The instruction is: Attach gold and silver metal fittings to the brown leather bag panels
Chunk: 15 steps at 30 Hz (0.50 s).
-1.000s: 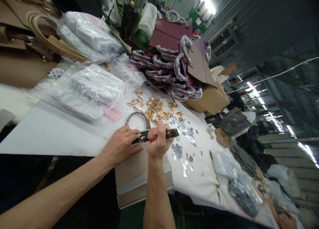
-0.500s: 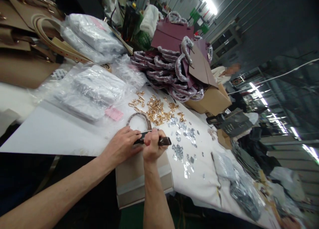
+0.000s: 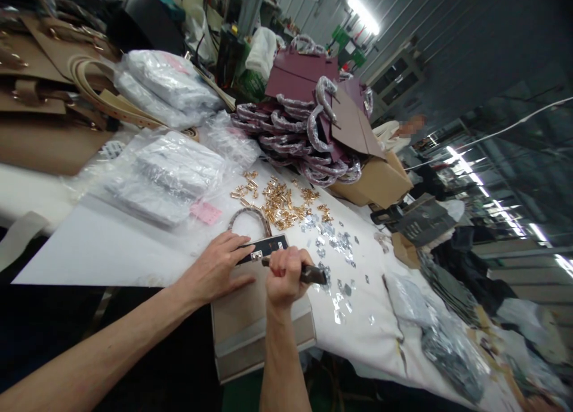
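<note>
A taupe handbag lies flat at the table's near edge, its wrapped handle pointing away from me. My left hand lies on the bag's top with fingers stretched out, pressing beside a dark strip with a small metal clasp. My right hand is closed in a fist round a dark-handled tool, whose tip points at the clasp. Gold metal fittings and silvery small parts are scattered on the white table just beyond the bag.
Clear plastic packets lie to the left. Maroon bags with wrapped handles are heaped at the back on a cardboard box. Tan leather pieces sit far left. Another person sits beyond. More wrapped parts lie right.
My right hand has drawn the tool a little toward me and to the right, uncovering the dark strip and clasp. The left hand stays pressed on the bag.
</note>
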### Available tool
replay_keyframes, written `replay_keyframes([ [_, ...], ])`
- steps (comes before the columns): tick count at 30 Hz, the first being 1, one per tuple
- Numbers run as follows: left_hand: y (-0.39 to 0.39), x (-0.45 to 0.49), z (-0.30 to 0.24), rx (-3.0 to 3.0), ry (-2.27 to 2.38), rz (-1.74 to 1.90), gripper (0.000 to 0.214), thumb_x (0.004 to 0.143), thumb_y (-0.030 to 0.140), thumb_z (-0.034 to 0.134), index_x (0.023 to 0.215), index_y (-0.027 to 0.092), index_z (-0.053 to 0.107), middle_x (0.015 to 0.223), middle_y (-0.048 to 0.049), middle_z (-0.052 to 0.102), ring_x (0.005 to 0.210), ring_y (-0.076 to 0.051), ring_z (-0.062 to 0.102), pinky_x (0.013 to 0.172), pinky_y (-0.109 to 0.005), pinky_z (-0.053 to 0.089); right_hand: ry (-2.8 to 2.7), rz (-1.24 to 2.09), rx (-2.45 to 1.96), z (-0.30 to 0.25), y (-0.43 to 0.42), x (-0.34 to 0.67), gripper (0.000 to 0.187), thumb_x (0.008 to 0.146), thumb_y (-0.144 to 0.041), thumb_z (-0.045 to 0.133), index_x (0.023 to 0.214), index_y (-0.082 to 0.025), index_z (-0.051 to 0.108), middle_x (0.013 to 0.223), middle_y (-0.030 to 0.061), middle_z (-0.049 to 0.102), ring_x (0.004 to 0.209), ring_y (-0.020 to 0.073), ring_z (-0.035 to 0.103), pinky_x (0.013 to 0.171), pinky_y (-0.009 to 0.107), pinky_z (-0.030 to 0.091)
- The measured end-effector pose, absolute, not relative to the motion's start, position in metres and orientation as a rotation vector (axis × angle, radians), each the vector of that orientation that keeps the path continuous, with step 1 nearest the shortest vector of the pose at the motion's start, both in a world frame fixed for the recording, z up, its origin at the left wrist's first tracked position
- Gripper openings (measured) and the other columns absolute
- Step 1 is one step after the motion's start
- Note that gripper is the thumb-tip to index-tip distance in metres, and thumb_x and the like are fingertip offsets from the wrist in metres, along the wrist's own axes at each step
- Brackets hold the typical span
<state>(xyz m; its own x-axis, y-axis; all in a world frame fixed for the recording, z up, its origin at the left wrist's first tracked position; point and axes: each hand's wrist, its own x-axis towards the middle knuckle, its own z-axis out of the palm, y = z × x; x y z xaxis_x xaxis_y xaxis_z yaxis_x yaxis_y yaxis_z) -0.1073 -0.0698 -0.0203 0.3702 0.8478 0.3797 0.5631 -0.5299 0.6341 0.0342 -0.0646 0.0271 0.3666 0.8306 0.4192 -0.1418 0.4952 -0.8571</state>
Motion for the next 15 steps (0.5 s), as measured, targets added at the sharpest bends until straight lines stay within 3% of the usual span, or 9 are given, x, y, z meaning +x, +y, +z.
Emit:
replay_keyframes([
  [4, -0.088, -0.13, -0.015, 2.266, 1.272, 0.937, 0.074, 0.073, 0.038, 0.091, 0.138, 0.017, 0.062, 0.152, -0.0171, 0.056, 0.14, -0.039, 0.045, 0.115, -0.057, 0.046, -0.98, 0.7, -0.753, 0.055, -0.075, 0.041, 0.04, 0.097, -0.022, 0.057, 0.065, -0.021, 0.033, 0.052, -0.0109, 0.025, 0.041, 0.0061, 0.02, 0.043, 0.021, 0.022],
  [10, -0.111, -0.152, -0.022, 2.203, 1.293, 1.013, 0.061, 0.084, 0.034, 0.083, 0.139, 0.021, 0.061, 0.146, -0.0128, 0.062, 0.134, -0.03, 0.052, 0.114, -0.051, 0.048, -0.911, 0.887, -0.716, 0.042, -0.095, 0.015, 0.041, 0.097, -0.03, 0.055, 0.064, -0.021, 0.033, 0.051, -0.0101, 0.024, 0.04, 0.0068, 0.02, 0.041, 0.022, 0.021],
  [15, -0.108, -0.153, -0.025, 2.137, 1.3, 0.96, 0.06, 0.08, 0.03, 0.087, 0.136, 0.022, 0.065, 0.144, -0.0112, 0.064, 0.129, -0.03, 0.058, 0.11, -0.051, 0.051, -0.918, 0.863, -0.76, 0.023, -0.105, -0.012, 0.043, 0.1, -0.032, 0.052, 0.065, -0.022, 0.03, 0.05, -0.0114, 0.02, 0.039, 0.007, 0.017, 0.04, 0.021, 0.021],
])
